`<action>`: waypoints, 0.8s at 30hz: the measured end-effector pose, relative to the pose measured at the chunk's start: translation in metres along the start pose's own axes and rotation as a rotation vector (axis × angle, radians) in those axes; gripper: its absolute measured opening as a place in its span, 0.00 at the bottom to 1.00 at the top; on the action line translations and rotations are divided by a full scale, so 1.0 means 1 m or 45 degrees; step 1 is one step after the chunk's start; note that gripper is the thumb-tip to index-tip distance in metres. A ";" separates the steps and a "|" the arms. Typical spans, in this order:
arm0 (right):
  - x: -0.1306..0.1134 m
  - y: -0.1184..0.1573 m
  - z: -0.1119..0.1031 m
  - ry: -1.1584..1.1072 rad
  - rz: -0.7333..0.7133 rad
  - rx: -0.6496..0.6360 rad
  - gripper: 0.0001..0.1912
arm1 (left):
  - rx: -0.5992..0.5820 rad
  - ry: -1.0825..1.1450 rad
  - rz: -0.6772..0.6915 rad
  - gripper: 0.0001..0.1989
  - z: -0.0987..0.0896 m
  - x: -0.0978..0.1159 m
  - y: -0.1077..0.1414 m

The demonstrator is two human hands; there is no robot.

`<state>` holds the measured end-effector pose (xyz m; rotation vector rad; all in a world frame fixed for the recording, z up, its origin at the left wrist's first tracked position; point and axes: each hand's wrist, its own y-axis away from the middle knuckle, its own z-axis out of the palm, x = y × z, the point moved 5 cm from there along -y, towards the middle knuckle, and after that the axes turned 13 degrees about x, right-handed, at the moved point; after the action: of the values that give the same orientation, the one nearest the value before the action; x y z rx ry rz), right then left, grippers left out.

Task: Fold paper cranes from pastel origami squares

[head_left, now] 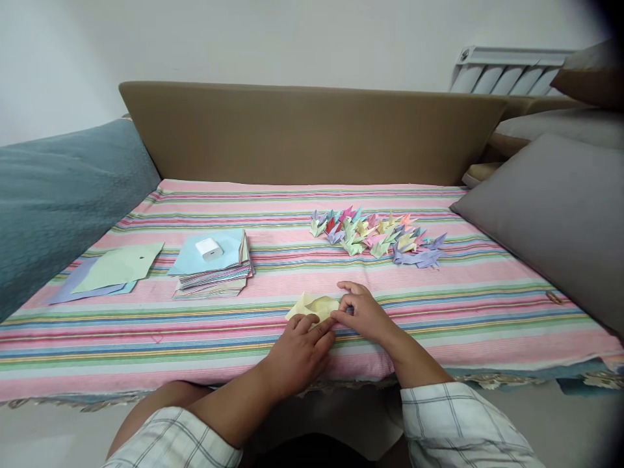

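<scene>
One piece of pale yellow paper [303, 304] lies on the striped cloth [185, 335], to the right of the paper stack [212, 281] and nearer to me than it. My left hand [302, 348] presses on its near edge; whether those fingers also grip it, I cannot tell. My right hand [363, 316] pinches its right end between thumb and forefinger. To fold this well, I should press firmly with the left so the sheet cannot creep, line the edges up before creasing, and run the crease with even pressure, since the cloth looks too soft to back it well. The paper looks thin and is partly folded: a pointed flap juts up at its left, and beside it the layers gape in a shallow hollow. Finer creases are too small to make out.
</scene>
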<state>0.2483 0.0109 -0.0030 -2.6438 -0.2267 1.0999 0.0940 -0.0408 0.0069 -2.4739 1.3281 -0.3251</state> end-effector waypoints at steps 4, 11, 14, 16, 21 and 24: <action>0.001 0.000 0.000 -0.012 -0.026 0.047 0.04 | 0.011 -0.006 0.003 0.18 0.000 0.000 0.000; 0.011 0.000 -0.007 -0.091 -0.007 0.007 0.08 | -0.015 -0.001 -0.001 0.19 -0.001 -0.001 0.000; 0.016 0.000 -0.012 -0.107 -0.001 0.018 0.11 | -0.004 0.001 -0.007 0.19 0.000 -0.001 0.000; 0.019 -0.001 -0.015 -0.142 0.027 0.062 0.12 | 0.006 -0.002 -0.010 0.19 0.000 -0.001 0.000; 0.018 0.002 -0.013 -0.227 0.150 0.129 0.10 | 0.013 -0.014 -0.011 0.19 -0.001 0.000 0.001; 0.006 0.003 -0.006 -0.136 0.086 0.140 0.16 | 0.052 0.008 -0.009 0.19 0.000 -0.001 0.001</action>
<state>0.2567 0.0087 -0.0034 -2.5162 -0.0951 1.2397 0.0924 -0.0411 0.0068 -2.4464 1.3025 -0.3582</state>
